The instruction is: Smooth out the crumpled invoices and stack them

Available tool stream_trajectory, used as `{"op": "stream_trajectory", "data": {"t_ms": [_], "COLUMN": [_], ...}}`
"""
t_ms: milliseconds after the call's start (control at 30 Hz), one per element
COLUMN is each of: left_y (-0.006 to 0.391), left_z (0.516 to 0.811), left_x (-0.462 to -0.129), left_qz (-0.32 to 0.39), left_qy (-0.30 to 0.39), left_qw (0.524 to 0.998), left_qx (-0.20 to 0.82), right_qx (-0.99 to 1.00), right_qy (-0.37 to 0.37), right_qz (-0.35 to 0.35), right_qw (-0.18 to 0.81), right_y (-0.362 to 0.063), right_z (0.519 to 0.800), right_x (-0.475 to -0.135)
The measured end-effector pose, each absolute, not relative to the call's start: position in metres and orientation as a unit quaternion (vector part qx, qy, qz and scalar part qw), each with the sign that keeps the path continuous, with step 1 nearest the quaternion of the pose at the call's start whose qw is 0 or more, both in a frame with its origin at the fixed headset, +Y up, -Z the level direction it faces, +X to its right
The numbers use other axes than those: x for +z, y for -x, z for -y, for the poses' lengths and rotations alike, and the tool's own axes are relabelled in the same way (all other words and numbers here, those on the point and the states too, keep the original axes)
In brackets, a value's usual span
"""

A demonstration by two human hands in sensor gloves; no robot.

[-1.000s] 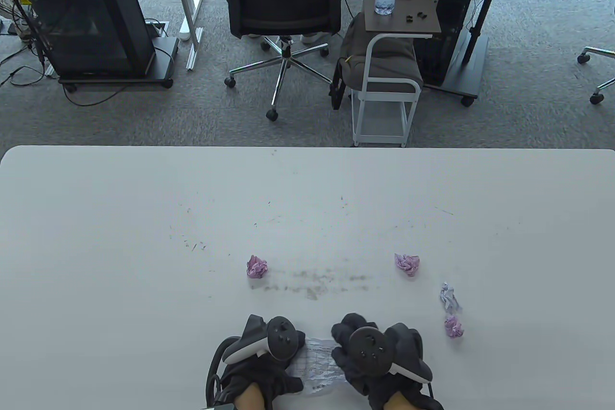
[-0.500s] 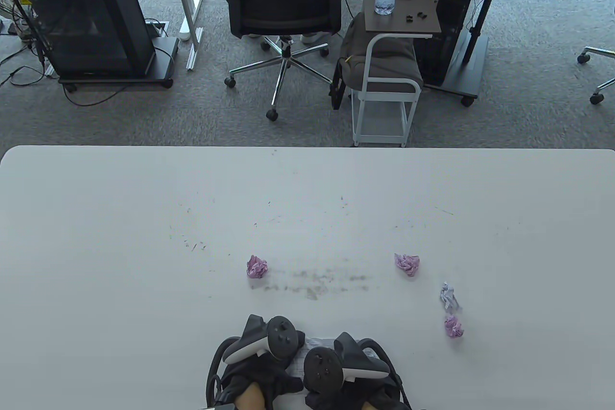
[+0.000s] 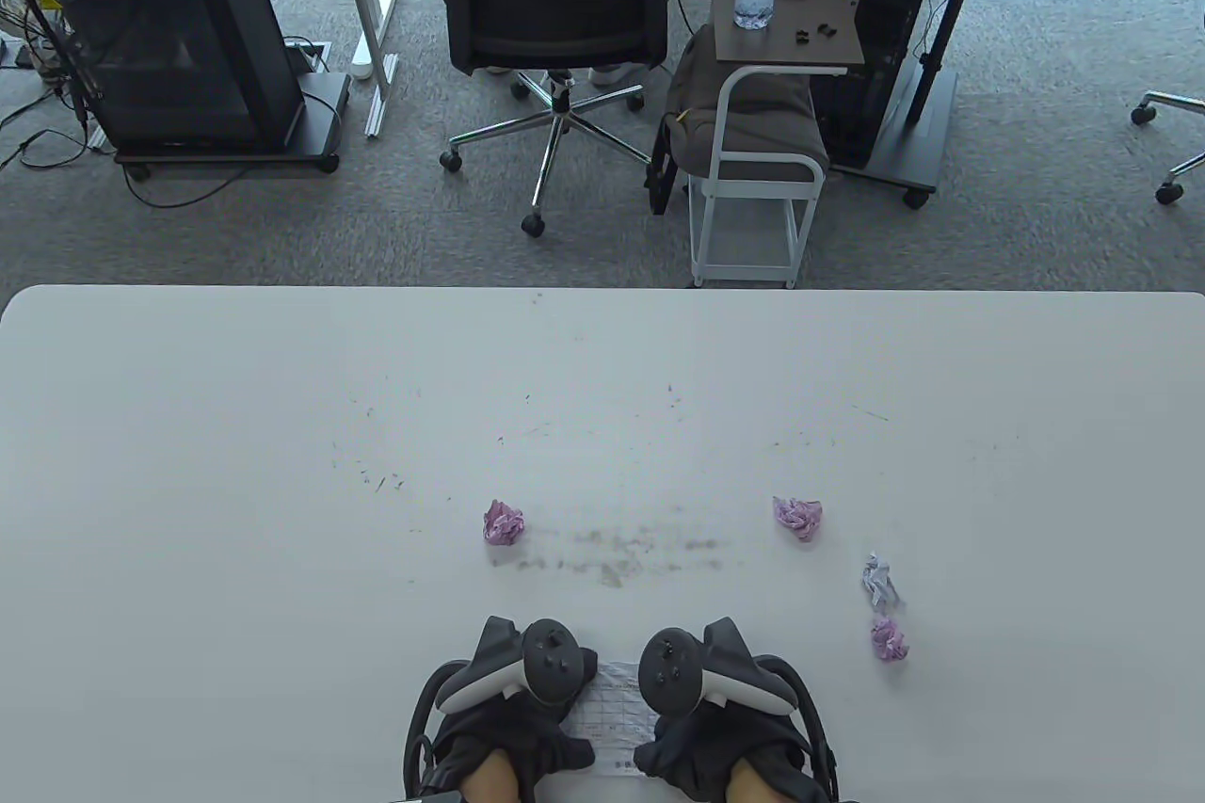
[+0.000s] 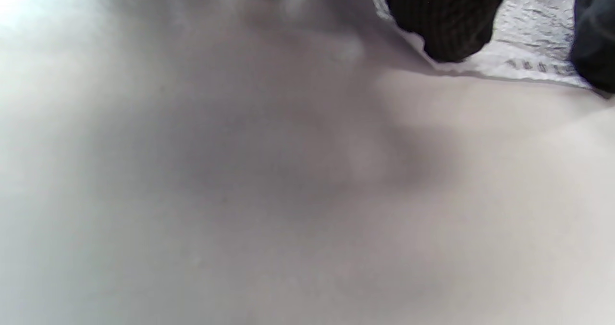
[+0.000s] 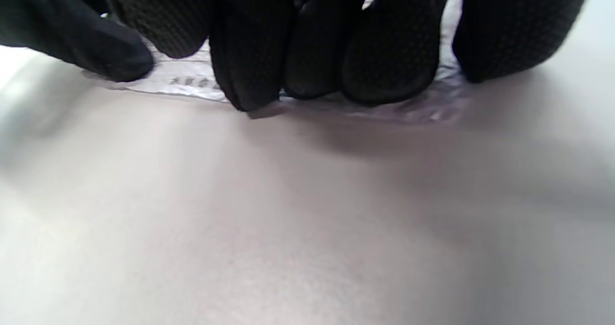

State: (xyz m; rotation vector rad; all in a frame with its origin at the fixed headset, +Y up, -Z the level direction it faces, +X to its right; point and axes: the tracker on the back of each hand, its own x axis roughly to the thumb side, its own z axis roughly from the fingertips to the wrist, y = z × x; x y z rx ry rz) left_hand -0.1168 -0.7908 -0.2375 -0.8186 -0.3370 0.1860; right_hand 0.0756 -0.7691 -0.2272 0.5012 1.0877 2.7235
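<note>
Both hands pin the white invoice [image 3: 617, 714] flat at the table's [image 3: 282, 464] near edge: left hand [image 3: 513, 709] anchors its left side, right hand [image 3: 715, 709] presses straight fingers [image 5: 250, 51] on its right side. Four crumpled balls [image 3: 504, 522] wait farther out.

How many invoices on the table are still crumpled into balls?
4. Pink ball left of centre; pink ball right of centre; white ball further right; pink ball just below it. The hands could hide more.
</note>
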Motion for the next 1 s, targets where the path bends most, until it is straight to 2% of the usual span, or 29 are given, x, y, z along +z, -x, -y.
{"op": "stream_trajectory", "data": {"t_ms": [233, 300, 467, 600, 667, 800, 900, 967, 1000], "left_y": [0.117, 0.117, 0.117, 0.117, 0.117, 0.118, 0.117, 0.117, 0.117], "left_z": [0.791, 0.791, 0.792, 0.792, 0.792, 0.792, 0.792, 0.792, 0.792], "left_x": [-0.238, -0.238, -0.238, -0.238, -0.238, -0.238, -0.238, -0.238, -0.238], "left_qz": [0.165, 0.166, 0.167, 0.168, 0.169, 0.170, 0.170, 0.171, 0.171], "left_qy": [0.393, 0.392, 0.392, 0.392, 0.391, 0.391, 0.391, 0.391, 0.391], "left_qw": [0.900, 0.900, 0.900, 0.900, 0.900, 0.900, 0.900, 0.900, 0.900], "left_qx": [0.091, 0.093, 0.093, 0.094, 0.092, 0.094, 0.093, 0.092, 0.092], "right_qx": [0.914, 0.925, 0.970, 0.963, 0.945, 0.924, 0.916, 0.913, 0.911], "right_qy": [-0.115, -0.110, -0.126, -0.231, -0.294, -0.349, -0.354, -0.315, -0.313], "right_qz": [-0.385, -0.360, -0.179, -0.092, -0.100, -0.135, -0.188, -0.258, -0.269], "right_qw": [0.064, 0.057, 0.103, 0.102, 0.099, 0.076, 0.030, 0.011, 0.014], "right_y": [-0.094, -0.103, -0.108, -0.080, -0.063, -0.039, -0.031, -0.032, -0.032], "right_z": [0.772, 0.767, 0.737, 0.732, 0.737, 0.751, 0.766, 0.773, 0.772], "right_x": [-0.231, -0.233, -0.229, -0.218, -0.214, -0.205, -0.204, -0.205, -0.206]}}
